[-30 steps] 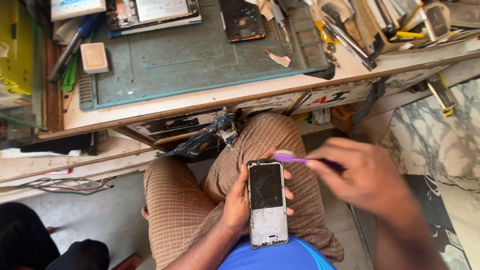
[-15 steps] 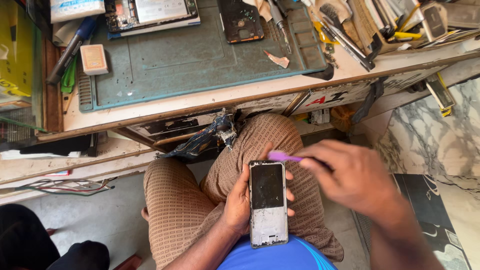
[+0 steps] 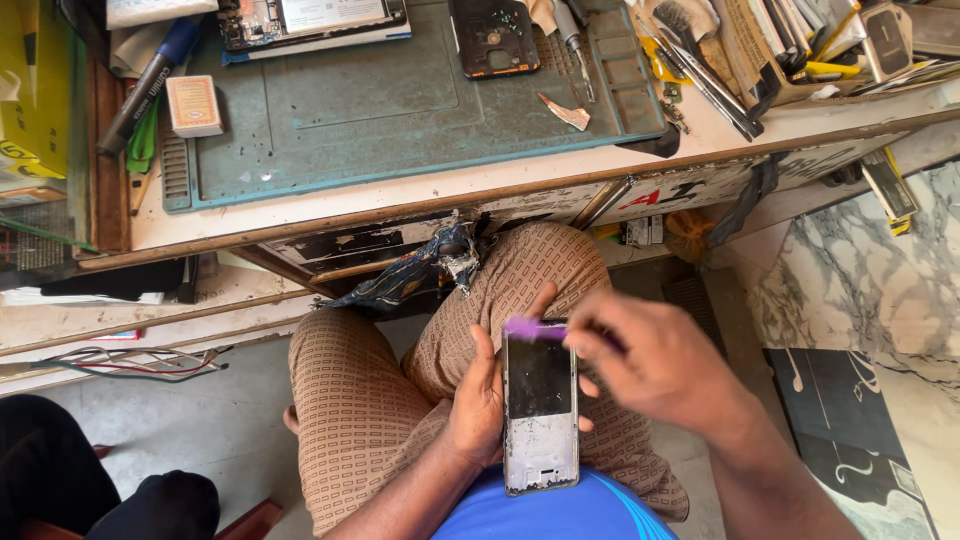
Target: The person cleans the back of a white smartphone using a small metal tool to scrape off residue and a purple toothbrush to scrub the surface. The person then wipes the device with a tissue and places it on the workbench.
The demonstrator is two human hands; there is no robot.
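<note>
The left hand (image 3: 478, 400) cups a phone (image 3: 540, 410) upright over the lap, fingers curled round its edges. The right hand (image 3: 655, 365), blurred, pinches a purple tool (image 3: 527, 328) against the phone's top edge. On the green mat (image 3: 400, 100) lies a small white-and-orange box (image 3: 193, 105); a yellow carton (image 3: 35, 90) stands far left.

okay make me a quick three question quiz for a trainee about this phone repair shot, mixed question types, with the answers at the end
1. True or false: the phone frame lies flat on the green work mat.
2. Which hand holds the purple tool? A) left hand B) right hand C) neither
3. Fill in: the tool's tip meets the phone frame at its ____ edge, the one nearest the bench.

Key
1. False: the left hand holds it over the lap.
2. B: the right hand grips it.
3. Top.
</note>
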